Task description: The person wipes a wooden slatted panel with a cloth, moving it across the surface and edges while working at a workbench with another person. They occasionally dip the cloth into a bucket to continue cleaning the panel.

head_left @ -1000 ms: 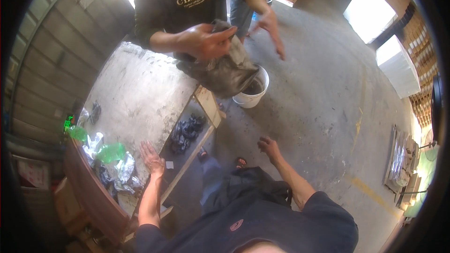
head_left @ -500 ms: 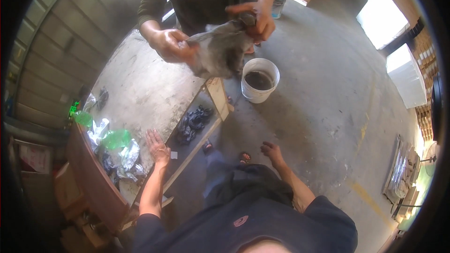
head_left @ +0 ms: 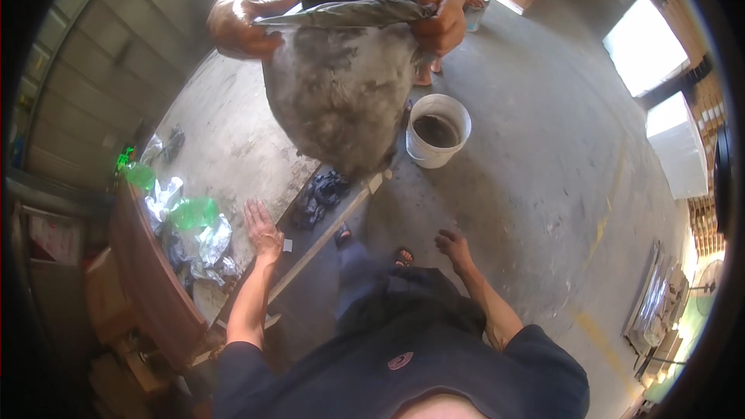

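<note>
My left hand [head_left: 264, 233] lies flat on the edge of a pale, worn tabletop [head_left: 233, 124], its fingers stretched out and nothing held. Over the floor hangs my right hand [head_left: 452, 247], fingers curled in and apparently empty. Across from me a person in a dark top holds up a grey, dark-stained sheet or bag [head_left: 341, 93] by its upper edge, one hand at each corner. It spreads wide between those hands and hides part of the table. Below its right side a white bucket [head_left: 425, 157] with dark contents stands on the floor.
Crumpled clear plastic and foil-like scraps [head_left: 213, 244] lie at the table's left edge with a green bottle [head_left: 194, 213]. A black crumpled bag [head_left: 322, 194] sits by the table's wooden frame [head_left: 318, 244]. White blocks [head_left: 675, 136] and stacked flat packs [head_left: 656, 302] stand at the right.
The other person has stretched the bunched grey piece out wide, so that it hangs open and lower between their hands. My two hands have hardly moved.
</note>
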The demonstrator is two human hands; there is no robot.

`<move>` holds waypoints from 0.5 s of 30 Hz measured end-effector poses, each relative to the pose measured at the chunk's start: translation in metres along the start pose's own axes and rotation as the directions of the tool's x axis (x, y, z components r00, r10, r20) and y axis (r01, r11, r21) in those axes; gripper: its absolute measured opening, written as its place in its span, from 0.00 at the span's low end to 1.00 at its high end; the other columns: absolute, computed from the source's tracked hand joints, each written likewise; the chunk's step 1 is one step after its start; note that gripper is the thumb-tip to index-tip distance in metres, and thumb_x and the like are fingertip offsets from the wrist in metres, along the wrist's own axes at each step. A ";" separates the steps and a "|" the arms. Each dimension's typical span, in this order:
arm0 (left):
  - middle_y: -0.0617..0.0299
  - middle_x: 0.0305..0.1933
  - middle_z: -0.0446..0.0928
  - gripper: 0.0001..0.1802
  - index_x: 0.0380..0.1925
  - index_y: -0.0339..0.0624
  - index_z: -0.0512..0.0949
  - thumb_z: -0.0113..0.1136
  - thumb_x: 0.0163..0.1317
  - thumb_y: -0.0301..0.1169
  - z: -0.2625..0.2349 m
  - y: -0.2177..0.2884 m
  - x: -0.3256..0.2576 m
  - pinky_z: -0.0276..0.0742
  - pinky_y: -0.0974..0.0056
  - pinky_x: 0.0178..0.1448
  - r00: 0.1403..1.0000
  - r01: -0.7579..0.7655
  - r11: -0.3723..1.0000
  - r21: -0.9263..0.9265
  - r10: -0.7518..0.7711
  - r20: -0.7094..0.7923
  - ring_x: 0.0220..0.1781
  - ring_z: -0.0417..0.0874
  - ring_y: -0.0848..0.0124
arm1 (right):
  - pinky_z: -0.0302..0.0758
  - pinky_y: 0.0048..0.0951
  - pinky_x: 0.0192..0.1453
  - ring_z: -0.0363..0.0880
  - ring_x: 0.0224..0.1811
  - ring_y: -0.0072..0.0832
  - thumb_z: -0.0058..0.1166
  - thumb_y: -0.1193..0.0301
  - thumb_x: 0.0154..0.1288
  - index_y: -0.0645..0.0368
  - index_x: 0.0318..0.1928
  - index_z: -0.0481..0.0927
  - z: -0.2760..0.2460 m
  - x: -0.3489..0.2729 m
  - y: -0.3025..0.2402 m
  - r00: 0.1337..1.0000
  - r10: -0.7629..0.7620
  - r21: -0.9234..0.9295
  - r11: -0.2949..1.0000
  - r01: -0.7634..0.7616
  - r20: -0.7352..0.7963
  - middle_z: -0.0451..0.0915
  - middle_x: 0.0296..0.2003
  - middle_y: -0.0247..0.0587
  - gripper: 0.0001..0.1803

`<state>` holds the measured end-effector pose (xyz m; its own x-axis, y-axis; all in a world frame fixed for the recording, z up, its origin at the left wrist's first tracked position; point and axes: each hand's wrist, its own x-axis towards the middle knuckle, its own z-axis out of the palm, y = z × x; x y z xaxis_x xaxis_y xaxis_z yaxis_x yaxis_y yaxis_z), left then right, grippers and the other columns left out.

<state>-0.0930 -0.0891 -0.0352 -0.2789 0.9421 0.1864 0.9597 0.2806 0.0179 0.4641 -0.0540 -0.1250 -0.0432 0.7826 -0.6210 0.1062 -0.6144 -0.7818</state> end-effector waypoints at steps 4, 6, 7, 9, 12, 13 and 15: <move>0.34 0.87 0.54 0.56 0.82 0.32 0.57 0.69 0.50 0.22 0.002 0.005 0.003 0.51 0.41 0.91 1.000 -0.003 1.000 0.016 0.004 -0.017 0.90 0.53 0.36 | 0.83 0.33 0.53 0.89 0.48 0.33 0.59 0.67 0.74 0.72 0.69 0.81 -0.006 0.004 -0.001 1.000 -0.019 0.008 1.000 0.019 -0.006 0.92 0.50 0.49 0.28; 0.34 0.88 0.54 0.56 0.82 0.32 0.57 0.69 0.50 0.23 0.005 0.003 0.000 0.51 0.41 0.91 1.000 0.011 1.000 0.021 -0.010 -0.013 0.90 0.53 0.37 | 0.83 0.33 0.53 0.89 0.47 0.32 0.59 0.67 0.74 0.73 0.68 0.81 -0.006 0.005 -0.003 1.000 -0.027 -0.008 1.000 0.027 -0.008 0.92 0.50 0.49 0.28; 0.34 0.88 0.53 0.56 0.82 0.32 0.57 0.69 0.51 0.23 0.005 0.002 -0.002 0.51 0.41 0.91 1.000 0.018 1.000 0.025 -0.018 -0.013 0.90 0.53 0.37 | 0.83 0.34 0.54 0.88 0.48 0.34 0.60 0.66 0.75 0.73 0.69 0.80 -0.007 0.005 -0.002 0.999 -0.031 0.001 1.000 0.031 0.020 0.91 0.51 0.50 0.29; 0.34 0.88 0.54 0.56 0.82 0.31 0.57 0.70 0.51 0.23 0.006 0.002 -0.003 0.51 0.41 0.91 1.000 0.028 0.999 0.035 -0.027 -0.014 0.90 0.53 0.37 | 0.83 0.34 0.55 0.88 0.49 0.35 0.59 0.65 0.76 0.72 0.70 0.79 -0.005 0.004 -0.003 0.999 -0.023 0.003 1.000 0.023 0.039 0.90 0.52 0.51 0.29; 0.34 0.87 0.55 0.54 0.82 0.31 0.58 0.68 0.52 0.23 0.008 0.010 0.000 0.53 0.41 0.90 0.999 0.000 0.999 0.054 0.002 -0.045 0.89 0.55 0.38 | 0.83 0.34 0.56 0.88 0.50 0.36 0.59 0.66 0.76 0.72 0.71 0.78 -0.009 0.004 -0.003 0.998 -0.014 -0.012 1.000 0.015 0.064 0.90 0.52 0.52 0.29; 0.34 0.86 0.56 0.52 0.81 0.31 0.59 0.67 0.53 0.23 0.007 0.012 0.001 0.54 0.41 0.89 0.999 0.011 0.999 0.046 -0.009 -0.050 0.89 0.56 0.38 | 0.83 0.35 0.56 0.89 0.51 0.37 0.59 0.66 0.76 0.72 0.71 0.78 -0.010 0.003 -0.002 0.998 -0.001 -0.009 1.000 0.002 0.056 0.90 0.52 0.52 0.29; 0.34 0.86 0.58 0.49 0.81 0.31 0.61 0.65 0.55 0.24 0.007 0.015 0.003 0.56 0.40 0.88 0.998 0.035 0.999 0.028 -0.033 -0.061 0.88 0.57 0.38 | 0.84 0.36 0.57 0.89 0.52 0.37 0.59 0.67 0.75 0.72 0.71 0.78 -0.011 0.006 -0.005 0.998 0.013 -0.027 1.000 -0.011 0.068 0.90 0.52 0.53 0.29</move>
<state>-0.0795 -0.0804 -0.0406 -0.3081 0.9192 0.2453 0.9479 0.3186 -0.0032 0.4745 -0.0452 -0.1240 -0.1090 0.7659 -0.6336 0.1335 -0.6203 -0.7729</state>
